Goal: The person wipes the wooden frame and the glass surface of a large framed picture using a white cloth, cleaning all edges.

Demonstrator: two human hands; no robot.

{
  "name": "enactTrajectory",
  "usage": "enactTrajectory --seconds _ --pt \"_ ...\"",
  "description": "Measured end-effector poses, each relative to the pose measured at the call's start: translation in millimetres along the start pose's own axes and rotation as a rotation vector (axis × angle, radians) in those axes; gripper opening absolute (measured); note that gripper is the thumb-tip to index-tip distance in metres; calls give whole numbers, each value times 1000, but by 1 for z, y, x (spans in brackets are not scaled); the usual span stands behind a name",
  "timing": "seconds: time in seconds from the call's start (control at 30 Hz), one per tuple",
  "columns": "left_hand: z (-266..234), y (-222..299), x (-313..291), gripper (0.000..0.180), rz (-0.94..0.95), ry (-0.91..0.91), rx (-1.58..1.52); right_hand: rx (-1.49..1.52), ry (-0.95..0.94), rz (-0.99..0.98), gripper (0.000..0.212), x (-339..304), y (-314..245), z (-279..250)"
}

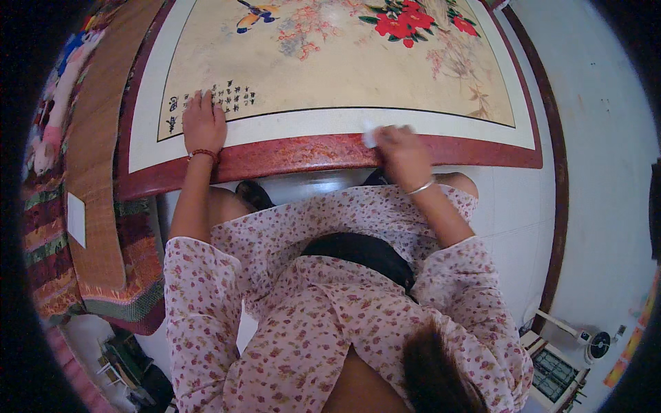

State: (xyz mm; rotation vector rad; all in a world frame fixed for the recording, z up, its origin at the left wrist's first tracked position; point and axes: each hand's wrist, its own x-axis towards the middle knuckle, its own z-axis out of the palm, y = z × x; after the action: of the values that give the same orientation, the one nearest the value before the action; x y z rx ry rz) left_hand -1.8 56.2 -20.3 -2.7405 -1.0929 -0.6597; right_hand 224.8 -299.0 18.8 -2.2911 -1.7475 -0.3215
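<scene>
A large painting [323, 82] with birds, red flowers and black characters lies flat on a dark red table [303, 153]. It has a pale border [241, 131] with a thin black line inside it. My left hand [204, 124], with a beaded bracelet, rests flat near the lower left corner, fingers stretched over the written characters. Over the table's near edge my right hand [404, 155], smeared by motion, is closed on a small white wad [370, 136]. Whether the wad is paper or cloth I cannot tell.
To the left stands a seat with a brown woven mat [103, 144] and a striped cover [48, 241]. A white card [76, 219] lies on the mat, and a pink plush toy [51, 141] sits behind. A pale wall [599, 131] with brown skirting rises at right; a fan [597, 345] is low right.
</scene>
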Motion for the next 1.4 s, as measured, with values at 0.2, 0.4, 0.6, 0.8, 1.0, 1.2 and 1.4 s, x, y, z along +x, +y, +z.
enactTrajectory --seconds 0.2,0.4,0.6,0.8,1.0,1.2,1.4 --pt "2 4 0 44 -20 13 -17 -465 -52 655 23 -78 173 -18" --pt "-8 7 4 44 -41 -19 -17 -345 -38 605 16 -30 117 3" --pt "4 0 6 43 -28 -28 -35 53 7 150 22 13 -59 19" --pt "0 -2 2 44 -31 -36 -12 20 37 113 31 -26 -1 6" --pt "-1 4 3 44 -40 -41 -27 -328 -49 614 26 -59 158 -17" --pt "-6 4 5 44 -40 -26 -30 -204 75 434 12 -15 100 18" --pt "2 -1 4 43 -35 -38 -60 69 17 77 30 5 -54 17"
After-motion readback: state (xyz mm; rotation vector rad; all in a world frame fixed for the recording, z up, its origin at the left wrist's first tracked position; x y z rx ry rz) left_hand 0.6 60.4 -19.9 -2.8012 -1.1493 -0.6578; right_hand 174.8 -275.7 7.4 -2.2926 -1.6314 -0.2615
